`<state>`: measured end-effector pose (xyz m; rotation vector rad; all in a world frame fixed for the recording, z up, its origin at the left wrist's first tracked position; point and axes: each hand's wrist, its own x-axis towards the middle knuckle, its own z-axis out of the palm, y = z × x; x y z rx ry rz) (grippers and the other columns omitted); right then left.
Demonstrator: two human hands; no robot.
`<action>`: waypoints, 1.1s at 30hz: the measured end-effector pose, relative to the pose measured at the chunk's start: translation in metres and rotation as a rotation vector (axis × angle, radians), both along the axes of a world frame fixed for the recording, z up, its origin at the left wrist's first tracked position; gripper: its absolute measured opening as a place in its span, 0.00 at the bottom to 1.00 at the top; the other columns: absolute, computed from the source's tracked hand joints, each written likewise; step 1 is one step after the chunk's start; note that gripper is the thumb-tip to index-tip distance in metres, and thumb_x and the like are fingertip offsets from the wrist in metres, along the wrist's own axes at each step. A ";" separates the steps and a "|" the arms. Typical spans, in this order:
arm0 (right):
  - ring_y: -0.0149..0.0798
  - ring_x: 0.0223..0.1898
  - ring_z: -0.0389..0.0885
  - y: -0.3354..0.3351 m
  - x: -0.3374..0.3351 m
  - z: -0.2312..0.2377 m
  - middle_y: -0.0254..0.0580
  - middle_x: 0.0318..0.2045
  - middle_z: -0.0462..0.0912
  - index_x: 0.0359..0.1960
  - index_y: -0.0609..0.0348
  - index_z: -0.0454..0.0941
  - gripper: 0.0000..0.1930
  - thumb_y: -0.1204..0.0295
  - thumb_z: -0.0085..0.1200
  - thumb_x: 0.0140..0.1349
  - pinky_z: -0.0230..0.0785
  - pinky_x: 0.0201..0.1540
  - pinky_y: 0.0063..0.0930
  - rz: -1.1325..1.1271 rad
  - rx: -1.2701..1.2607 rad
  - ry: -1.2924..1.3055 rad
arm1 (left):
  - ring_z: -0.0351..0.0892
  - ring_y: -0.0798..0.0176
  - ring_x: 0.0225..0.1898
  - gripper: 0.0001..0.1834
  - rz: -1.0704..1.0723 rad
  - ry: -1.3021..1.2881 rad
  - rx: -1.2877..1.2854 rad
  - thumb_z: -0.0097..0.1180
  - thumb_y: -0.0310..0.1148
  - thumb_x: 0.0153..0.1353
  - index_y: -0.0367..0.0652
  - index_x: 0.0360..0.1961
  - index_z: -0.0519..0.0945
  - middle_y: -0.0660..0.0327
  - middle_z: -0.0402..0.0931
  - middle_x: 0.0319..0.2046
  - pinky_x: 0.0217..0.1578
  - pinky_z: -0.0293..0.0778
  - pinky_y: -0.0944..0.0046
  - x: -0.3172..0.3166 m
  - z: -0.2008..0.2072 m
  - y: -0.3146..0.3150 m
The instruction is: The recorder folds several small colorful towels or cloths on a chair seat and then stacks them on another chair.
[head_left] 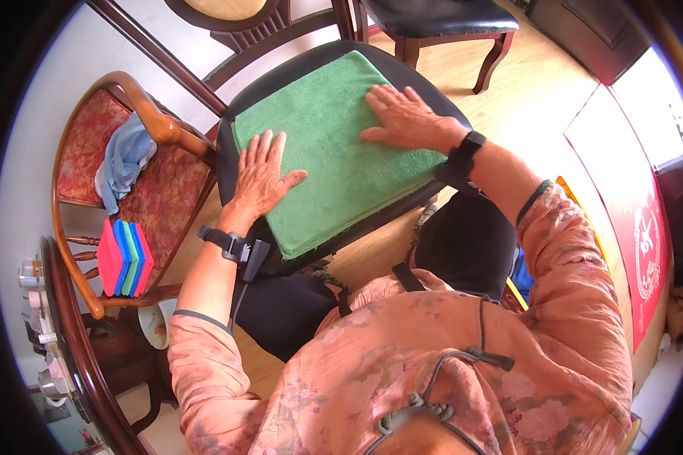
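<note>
A green towel (pixel 322 163), folded into a square with its layers showing along the near edge, lies on the black padded seat (pixel 243 102) of a dark wooden chair in front of me. My left hand (pixel 262 178) rests on the towel's left edge, fingers stretched out and thumb apart. Near the far right edge of the towel, my right hand (pixel 406 117) lies with its fingers spread and pointing left. Neither hand grips anything. Dark straps with small devices circle both wrists.
On the left, an armchair (pixel 171 189) with a red patterned seat holds a crumpled light-blue cloth (pixel 125 159) and several folded pink, blue and green pieces (pixel 125 258). Another black-seated chair (pixel 440 19) stands at the far side. A red printed sheet (pixel 618 205) lies at the right.
</note>
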<state>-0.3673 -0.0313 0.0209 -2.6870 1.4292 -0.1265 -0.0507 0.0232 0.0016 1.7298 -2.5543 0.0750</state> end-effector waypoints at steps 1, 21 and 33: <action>0.49 0.74 0.44 -0.003 -0.010 0.000 0.54 0.71 0.50 0.69 0.64 0.52 0.44 0.40 0.42 0.64 0.35 0.73 0.50 -0.057 0.020 -0.001 | 0.44 0.40 0.72 0.53 0.003 0.004 -0.030 0.41 0.73 0.57 0.41 0.71 0.51 0.43 0.48 0.70 0.69 0.42 0.41 0.005 -0.001 0.002; 0.52 0.60 0.70 0.000 -0.070 -0.035 0.54 0.54 0.75 0.56 0.61 0.72 0.21 0.63 0.49 0.66 0.60 0.64 0.40 0.004 -0.228 -0.613 | 0.42 0.42 0.73 0.56 0.057 -0.068 0.172 0.42 0.73 0.57 0.37 0.71 0.50 0.42 0.48 0.70 0.69 0.42 0.42 0.003 0.030 -0.002; 0.49 0.51 0.78 0.008 -0.076 -0.027 0.50 0.46 0.81 0.47 0.62 0.78 0.13 0.69 0.50 0.65 0.70 0.56 0.37 0.010 -0.211 -0.914 | 0.45 0.44 0.73 0.51 -0.231 -0.086 0.106 0.49 0.66 0.59 0.36 0.70 0.53 0.44 0.49 0.70 0.69 0.43 0.42 -0.146 0.044 -0.055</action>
